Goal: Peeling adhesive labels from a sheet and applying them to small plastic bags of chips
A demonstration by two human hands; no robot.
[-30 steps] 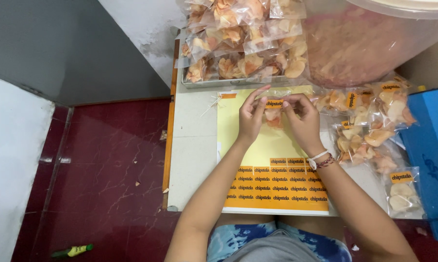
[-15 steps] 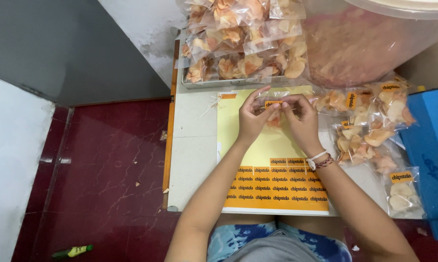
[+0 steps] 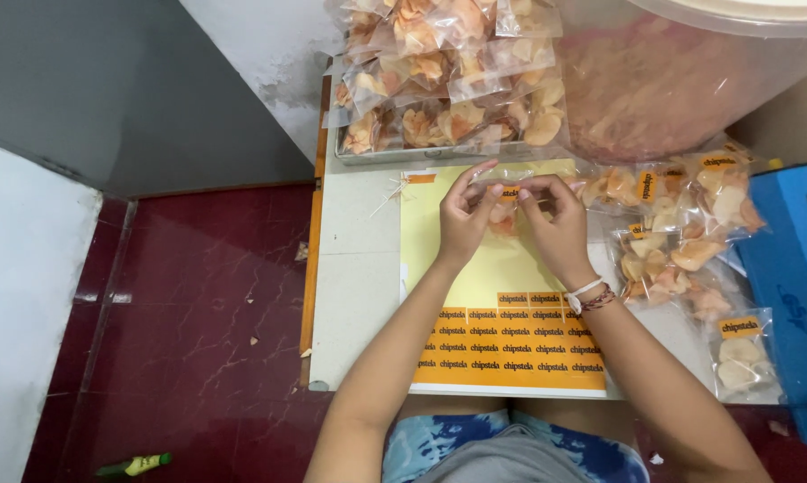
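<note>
Both forearms reach away from the person's lap over the near edge of the small table (image 3: 359,268), converging so the hands meet at the far end of the yellow sticker sheet (image 3: 475,268). The left hand (image 3: 464,219) is angled inward, wrist bent slightly, its thumb and first fingers pinched on the left top corner of a small clear chip bag (image 3: 507,215), with one finger raised off the bag. The right hand (image 3: 560,224) mirrors it, fingers curled and pinching the bag's right top corner; a white and red bracelet (image 3: 589,293) circles that wrist. Between the fingertips an orange sticker (image 3: 509,191) sits on the top edge of the bag. The bag is held just above the sheet, between the two hands, with pale orange chips showing through the film below the fingers.

The near part of the sheet carries rows of orange stickers (image 3: 511,344), unpeeled. To the right of the hands, a loose heap of labelled bags (image 3: 680,224) spreads across the table's right side, reaching toward a blue box (image 3: 792,277) at the far right. Beyond the hands, a metal tray (image 3: 376,157) is piled with unlabelled bags (image 3: 448,80). Right of the tray stands a big clear tub (image 3: 689,72) full of chips. Left of the table lies dark red floor (image 3: 198,304).
</note>
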